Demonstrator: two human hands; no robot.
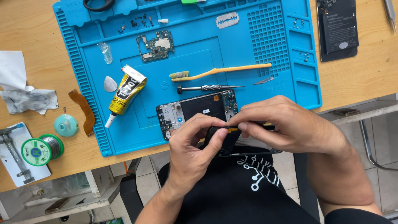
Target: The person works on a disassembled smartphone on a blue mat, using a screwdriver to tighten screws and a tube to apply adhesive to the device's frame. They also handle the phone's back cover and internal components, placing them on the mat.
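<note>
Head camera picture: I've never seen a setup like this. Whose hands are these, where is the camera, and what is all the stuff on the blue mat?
The single picture comes from a camera worn on a person's head, looking down at their own two bare hands at a wooden table. No machine is involved. The left hand and right hand together pinch a thin dark part with a small orange strip, held just off the table's edge. On the blue work mat lie an opened phone frame, a green circuit board, a yellow glue tube, an orange toothbrush, a screwdriver and a razor blade. Left of the mat sits a solder spool.
</note>
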